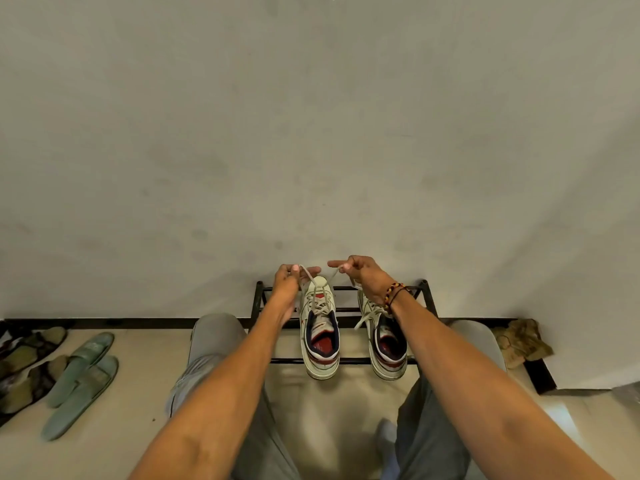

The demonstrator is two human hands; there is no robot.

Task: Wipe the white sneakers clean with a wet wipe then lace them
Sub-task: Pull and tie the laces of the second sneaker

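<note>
Two white sneakers with red and navy lining stand side by side on a low black metal rack, toes toward the wall. The left sneaker has its lace pulled up in two ends that cross above the toe. My left hand pinches one lace end and my right hand pinches the other, both held above the toe near the wall. The right sneaker sits partly under my right wrist, its lace hanging loose over the tongue. No wipe is in view.
A pale wall fills the upper view. Green slippers and dark patterned footwear lie on the floor at left. A crumpled brown cloth sits by the wall at right. My knees in grey trousers flank the rack.
</note>
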